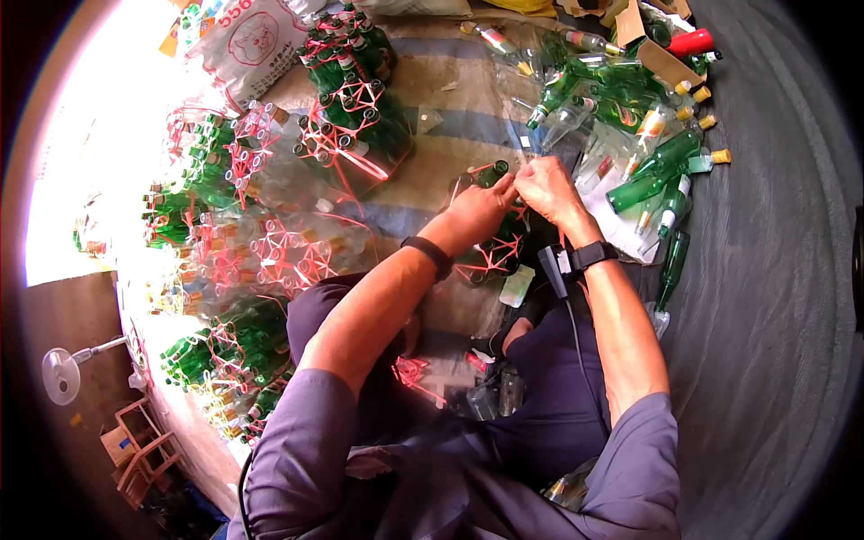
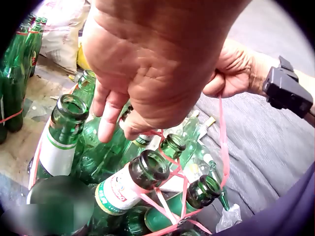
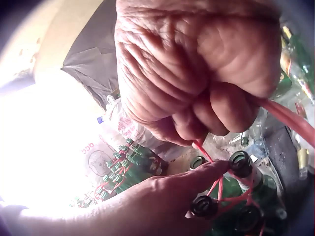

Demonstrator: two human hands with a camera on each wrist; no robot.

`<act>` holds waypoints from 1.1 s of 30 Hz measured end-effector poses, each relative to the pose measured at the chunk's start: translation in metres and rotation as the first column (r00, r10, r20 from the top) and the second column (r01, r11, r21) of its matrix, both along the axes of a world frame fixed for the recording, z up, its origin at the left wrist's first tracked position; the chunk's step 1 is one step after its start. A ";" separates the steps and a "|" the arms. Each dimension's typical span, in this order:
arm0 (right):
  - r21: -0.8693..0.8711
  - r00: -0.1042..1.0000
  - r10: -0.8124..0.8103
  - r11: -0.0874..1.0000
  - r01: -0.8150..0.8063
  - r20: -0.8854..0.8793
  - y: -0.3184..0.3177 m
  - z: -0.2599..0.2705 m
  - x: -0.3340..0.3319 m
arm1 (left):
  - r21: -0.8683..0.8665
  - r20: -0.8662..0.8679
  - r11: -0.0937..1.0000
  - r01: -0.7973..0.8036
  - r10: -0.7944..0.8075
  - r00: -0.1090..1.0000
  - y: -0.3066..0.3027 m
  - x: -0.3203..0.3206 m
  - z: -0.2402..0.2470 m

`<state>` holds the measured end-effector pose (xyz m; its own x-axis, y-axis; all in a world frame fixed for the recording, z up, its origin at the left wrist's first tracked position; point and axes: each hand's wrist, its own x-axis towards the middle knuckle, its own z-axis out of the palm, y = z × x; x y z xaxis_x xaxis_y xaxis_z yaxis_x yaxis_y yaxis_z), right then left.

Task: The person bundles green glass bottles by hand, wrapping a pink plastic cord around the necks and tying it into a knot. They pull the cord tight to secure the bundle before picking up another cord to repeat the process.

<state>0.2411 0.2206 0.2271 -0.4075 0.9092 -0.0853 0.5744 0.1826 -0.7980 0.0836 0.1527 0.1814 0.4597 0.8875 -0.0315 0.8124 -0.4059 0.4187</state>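
My right hand [image 1: 547, 191] is curled into a fist round a pink plastic string [image 2: 224, 142]. One length of that string runs from the fist down to a bundle of green glass bottles [image 2: 147, 169], and a loose length hangs beside it. My left hand [image 1: 477, 214] is low over the same bundle, with straight fingers [image 2: 113, 115] reaching down among the necks. In the right wrist view its extended index finger [image 3: 211, 172] lies against a bottle neck [image 3: 241, 163]. Pink string crosses between the necks in the bundle. The bottles stand upright between my legs.
Tied bundles of green bottles [image 1: 346, 108] and clear bottles [image 1: 297, 252] stand to the left. Loose bottles [image 1: 661, 166] lie at the right near a cardboard box [image 1: 650, 52]. A white sack [image 1: 247, 45] is at the back left, and dark sheeting [image 1: 765, 270] covers the right side.
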 end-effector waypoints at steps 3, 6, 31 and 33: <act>0.021 0.993 -0.050 0.999 0.048 0.105 -0.003 0.007 0.002 | 0.062 0.110 0.998 0.006 -0.013 0.994 -0.011 -0.006 0.008; -0.043 0.952 0.003 0.999 0.010 0.305 -0.001 0.015 0.002 | 0.261 0.115 0.960 -0.096 0.068 0.991 -0.030 -0.006 0.019; 0.072 0.934 0.017 0.996 -0.046 0.358 -0.008 0.012 -0.008 | -0.516 0.042 0.727 -0.453 0.549 0.835 -0.116 -0.035 -0.020; 0.079 0.935 0.015 0.996 -0.046 0.355 -0.010 0.014 -0.008 | -0.528 0.071 0.677 -0.512 0.636 0.768 -0.116 -0.034 -0.028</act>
<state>0.2334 0.2107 0.2416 -0.3924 0.9070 -0.1527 0.8099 0.2620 -0.5249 0.0499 0.0372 0.1530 -0.0891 0.8818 -0.4631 0.6710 0.3967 0.6264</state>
